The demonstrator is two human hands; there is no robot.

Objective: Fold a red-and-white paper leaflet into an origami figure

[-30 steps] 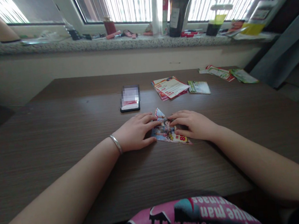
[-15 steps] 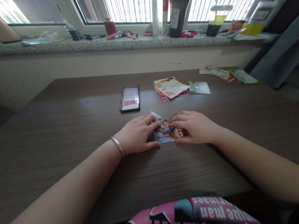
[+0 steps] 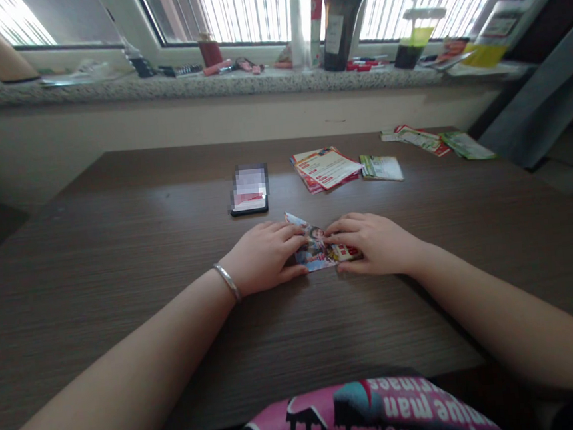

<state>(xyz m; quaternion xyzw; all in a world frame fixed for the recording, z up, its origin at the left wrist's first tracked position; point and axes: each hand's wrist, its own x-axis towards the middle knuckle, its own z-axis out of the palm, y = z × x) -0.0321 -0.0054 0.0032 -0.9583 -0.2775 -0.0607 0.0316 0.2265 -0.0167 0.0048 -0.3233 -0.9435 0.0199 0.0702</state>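
I am keeping both hands palm-down at the centre of the frame, and the folded paper (image 3: 315, 258) is lying between them on the tabletop (image 3: 121, 269). Compared with a second ago, its upper point is leaning further left, and the lower right corner, which was sticking out with its red number, is now sitting under my right hand (image 3: 376, 242). My left hand (image 3: 267, 257) is resting a little further right than it was. Both hands are staying partly spread, fingers gently bent, thumbs set apart near the lower edge; the fingertips are pressing on the paper rather than wrapping round it. Whether the thumbs are pinching it, I cannot tell.

The paper is looking thin and angular, showing a bright printed picture. The tabletop is showing a streaky brown wood grain. A smooth silver bangle (image 3: 227, 282) is circling my left wrist. Above centre, a flat rectangular phone (image 3: 249, 201) is lying left of some overlapping printed sheets (image 3: 330, 168).
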